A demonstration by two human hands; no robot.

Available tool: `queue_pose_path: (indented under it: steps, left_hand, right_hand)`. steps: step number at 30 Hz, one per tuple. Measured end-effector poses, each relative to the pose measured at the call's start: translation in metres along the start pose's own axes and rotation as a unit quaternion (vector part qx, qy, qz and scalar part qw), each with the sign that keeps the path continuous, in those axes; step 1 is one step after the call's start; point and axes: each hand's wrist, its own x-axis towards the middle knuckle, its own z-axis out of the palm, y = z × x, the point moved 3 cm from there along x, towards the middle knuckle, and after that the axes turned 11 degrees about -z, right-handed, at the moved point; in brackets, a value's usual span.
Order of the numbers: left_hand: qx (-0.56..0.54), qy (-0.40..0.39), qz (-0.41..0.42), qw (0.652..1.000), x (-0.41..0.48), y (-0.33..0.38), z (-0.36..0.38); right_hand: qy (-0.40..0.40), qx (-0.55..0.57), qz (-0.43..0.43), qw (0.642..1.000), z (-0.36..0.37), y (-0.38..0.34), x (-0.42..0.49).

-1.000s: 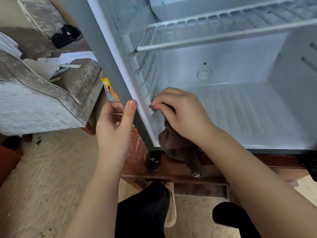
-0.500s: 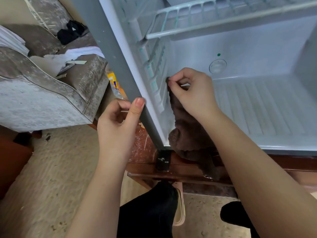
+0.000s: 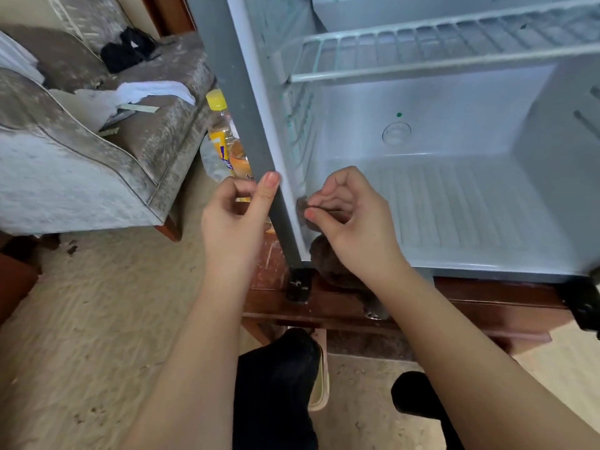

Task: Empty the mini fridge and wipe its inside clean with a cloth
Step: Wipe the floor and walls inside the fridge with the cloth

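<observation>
the right hand [image 3: 354, 219] has slid the cloth [image 3: 326, 259] back down the left wall of the fridge [image 3: 302, 134].

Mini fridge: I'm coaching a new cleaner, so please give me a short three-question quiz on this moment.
1. True or false: food lies on the fridge floor.
2. What does the right hand pinch? A: sponge; B: brown cloth; C: brush.
3. Fill in: the left hand grips the fridge's front edge, and just left of it is a bottle with a ___ cap.

Key: 1 false; 2 B; 3 yellow.
</observation>
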Motion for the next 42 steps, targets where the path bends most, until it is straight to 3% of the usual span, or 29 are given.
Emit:
queue_pose_path:
  steps: [3, 8, 15, 21, 26, 29, 32, 34, 39, 42]
  left_hand:
    - [-0.009, -0.007, -0.013, 1.000, -0.001, -0.001, -0.002]
    - [-0.011, -0.023, -0.009, 1.000, 0.002, -0.001, -0.002]
    - [-0.011, -0.032, -0.009, 0.999, 0.004, -0.002, -0.001]
    - [0.001, -0.032, -0.023, 0.999, -0.001, -0.003, -0.007]
    - [0.068, -0.010, -0.047, 0.997, -0.020, -0.007, -0.015]
    - [0.145, -0.097, -0.035, 0.984, -0.033, -0.005, -0.004]
    - [0.260, -0.246, 0.013, 0.934, -0.051, -0.002, 0.023]
    - [0.265, -0.298, 0.025, 0.917, -0.061, -0.001, 0.040]
    - [0.277, -0.279, 0.074, 0.917, -0.065, 0.005, 0.072]
    - [0.250, -0.281, 0.055, 0.925, -0.065, 0.006, 0.085]
  right_hand:
    - [0.071, 0.022, 0.067, 0.995, -0.017, 0.015, -0.001]
    - [0.182, 0.142, 0.180, 0.956, -0.007, 0.033, 0.011]
    - [0.150, 0.118, 0.169, 0.967, 0.018, 0.022, 0.003]
    - [-0.017, 0.029, 0.087, 0.996, 0.006, -0.017, -0.031]
    - [0.068, 0.013, 0.092, 0.993, -0.040, -0.038, -0.045]
    - [0.087, -0.005, 0.082, 0.993, -0.061, -0.048, -0.041]
    - [0.105, 0.031, 0.085, 0.990, -0.071, -0.049, -0.036]
    - [0.120, 0.058, 0.096, 0.986, -0.075, -0.046, -0.033]
    - [0.182, 0.095, 0.120, 0.971, -0.089, -0.037, -0.028]
    - [0.226, -0.053, 0.128, 0.964, -0.107, -0.025, -0.031]
